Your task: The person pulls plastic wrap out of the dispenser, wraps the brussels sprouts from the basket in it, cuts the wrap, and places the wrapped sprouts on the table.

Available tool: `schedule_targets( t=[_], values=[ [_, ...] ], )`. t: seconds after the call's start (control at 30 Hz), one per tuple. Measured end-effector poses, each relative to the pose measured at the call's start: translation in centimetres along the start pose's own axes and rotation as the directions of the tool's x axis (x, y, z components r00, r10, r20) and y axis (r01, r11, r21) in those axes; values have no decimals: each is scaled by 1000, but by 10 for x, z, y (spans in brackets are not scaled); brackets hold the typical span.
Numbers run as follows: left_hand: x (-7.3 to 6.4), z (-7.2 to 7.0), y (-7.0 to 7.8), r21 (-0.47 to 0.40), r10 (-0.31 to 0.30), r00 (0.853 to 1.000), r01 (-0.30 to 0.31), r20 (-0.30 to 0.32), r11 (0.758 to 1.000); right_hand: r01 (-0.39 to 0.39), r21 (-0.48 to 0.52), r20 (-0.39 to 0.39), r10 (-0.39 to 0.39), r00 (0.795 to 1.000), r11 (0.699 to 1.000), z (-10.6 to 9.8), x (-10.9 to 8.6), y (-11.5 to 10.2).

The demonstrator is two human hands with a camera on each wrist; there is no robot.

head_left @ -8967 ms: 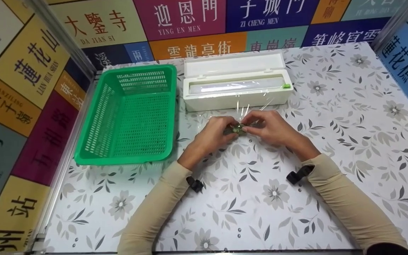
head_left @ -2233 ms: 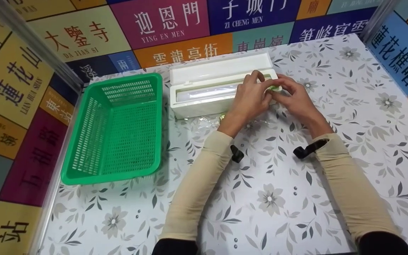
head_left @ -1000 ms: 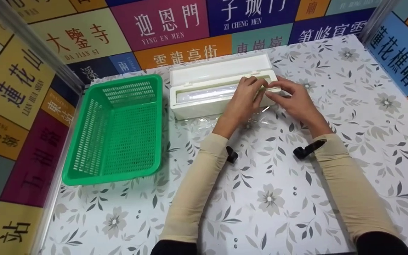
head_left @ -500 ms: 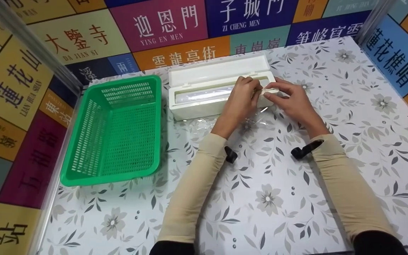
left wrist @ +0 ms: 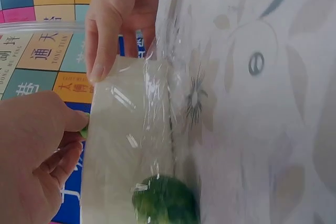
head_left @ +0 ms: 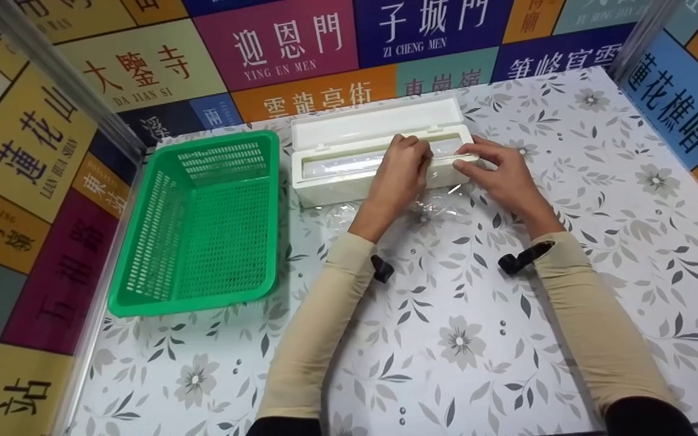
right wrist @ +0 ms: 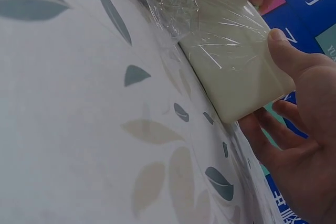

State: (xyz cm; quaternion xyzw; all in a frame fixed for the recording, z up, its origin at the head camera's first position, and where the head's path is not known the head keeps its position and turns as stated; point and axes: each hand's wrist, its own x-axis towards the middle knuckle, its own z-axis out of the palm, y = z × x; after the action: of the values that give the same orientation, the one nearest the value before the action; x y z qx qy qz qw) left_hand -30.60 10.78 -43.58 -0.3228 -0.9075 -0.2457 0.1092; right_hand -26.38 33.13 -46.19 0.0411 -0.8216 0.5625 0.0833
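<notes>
A white cling film dispenser (head_left: 349, 192) stands with its lid raised, a film roll (head_left: 343, 165) inside. My left hand (head_left: 398, 172) pinches a small green slide cutter (left wrist: 84, 131) at the top front edge; in the head view the fingers hide it. My right hand (head_left: 500, 172) grips the dispenser's right end, thumb and fingers on opposite sides in the right wrist view. Clear cling film (right wrist: 226, 45) hangs over the front and bunches on the table. A dark green, rounded vegetable (left wrist: 165, 201) lies under film by the dispenser; its kind is unclear.
A green plastic basket (head_left: 271, 242) with perforated walls stands left of the dispenser. The table has a flower-patterned cover (head_left: 434, 375). Panels with printed characters (head_left: 288, 42) rise behind the table and at both sides.
Earlier, both hands were at a small green item before the dispenser, then went to its right end. My left hand has since slid left along the edge; the right stays at that end.
</notes>
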Motion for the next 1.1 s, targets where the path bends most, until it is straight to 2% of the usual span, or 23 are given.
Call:
schedule_targets(
  t=[0.2, 0.47, 0.6, 0.73, 0.93, 1.1],
  values=[
    [-14, -7, -13, 6, -4, 999, 4, -54, 1000, -9, -15, -14, 8, 1000, 1000, 1, 0, 3],
    [-29, -12, -28, 47, 18, 990, -11, -137, 999, -18, -22, -10, 17, 1000, 1000, -1, 10, 30],
    [-34, -15, -36, 44, 29, 986, -21, -167, 999, -19, -26, -4, 19, 1000, 999, -1, 12, 32],
    [-38, -17, -37, 56, 32, 983, -22, -178, 998, -15, -29, -5, 15, 1000, 999, -2, 12, 33],
    [-46, -20, -39, 100, -3, 979, 24, -203, 995, -7, -21, -10, 7, 1000, 1000, -2, 12, 33],
    [-49, -19, -39, 98, -50, 975, 72, -216, 993, -8, -26, -13, 8, 1000, 1000, -1, 12, 32]
  ],
)
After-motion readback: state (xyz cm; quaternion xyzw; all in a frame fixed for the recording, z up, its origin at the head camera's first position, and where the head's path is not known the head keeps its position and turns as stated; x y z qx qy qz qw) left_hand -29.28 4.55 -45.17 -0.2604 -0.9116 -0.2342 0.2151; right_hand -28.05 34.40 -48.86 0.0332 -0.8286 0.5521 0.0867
